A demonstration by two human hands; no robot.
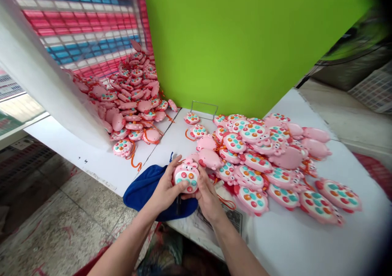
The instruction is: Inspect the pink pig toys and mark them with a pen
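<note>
Between both hands is a pink animal-shaped push-button toy [186, 177], its white face with red, orange and teal buttons turned up toward me. My left hand [168, 186] grips its left side, thumb over the lower buttons. Along the right edge, my right hand [207, 192] closes its fingers on the same toy. Beneath them a blue cloth [142, 188] lies at the table's front edge, and a dark slim object there is partly hidden. Just right of my hands begins a heap of matching toys [254, 161], some face up, some showing plain pink backs.
A larger pile of the toys [131, 100] with orange cords fills the back left, beside a striped mesh wall [88, 27]. A tall green panel [239, 43] stands behind the white table [306, 247], with a wire stand [204, 103] at its foot. A white post [52, 63] rises at left.
</note>
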